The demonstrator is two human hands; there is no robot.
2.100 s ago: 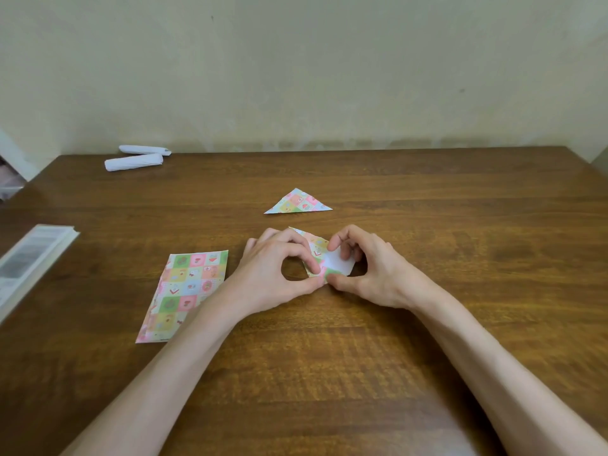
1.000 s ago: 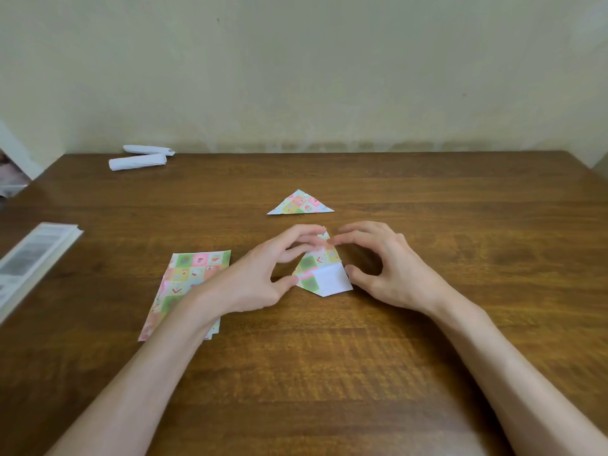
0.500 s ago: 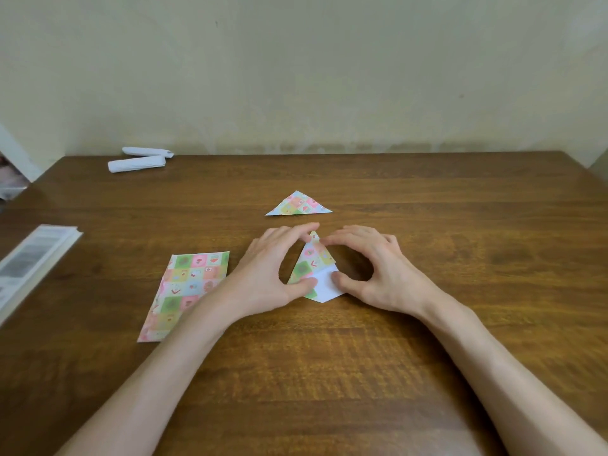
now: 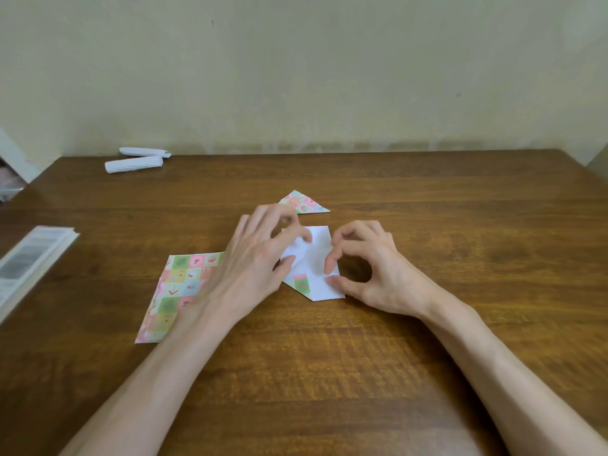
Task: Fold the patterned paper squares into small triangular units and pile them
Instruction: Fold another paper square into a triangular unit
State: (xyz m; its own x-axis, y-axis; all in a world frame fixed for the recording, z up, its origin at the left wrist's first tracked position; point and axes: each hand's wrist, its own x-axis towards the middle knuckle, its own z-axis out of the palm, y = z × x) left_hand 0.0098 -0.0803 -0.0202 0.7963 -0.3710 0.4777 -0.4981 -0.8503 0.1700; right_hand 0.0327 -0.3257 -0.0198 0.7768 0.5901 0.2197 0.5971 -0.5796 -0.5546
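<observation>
Paper point(image 4: 317, 248) lies between your hands, long axis pointing away; left hand point(image 4: 250, 268) pinches its top, right hand point(image 4: 378, 278) its edge.

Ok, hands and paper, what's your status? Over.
Left hand and right hand both hold the half-folded patterned paper square, white side up. One finished patterned paper triangle beyond. Nothing in the way.

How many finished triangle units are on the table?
1. The finished triangle lies on the table just beyond the left hand, which covers part of it. The half-folded sheet held by it and the right hand isn't counted. Others may lie beneath the triangle.
</observation>
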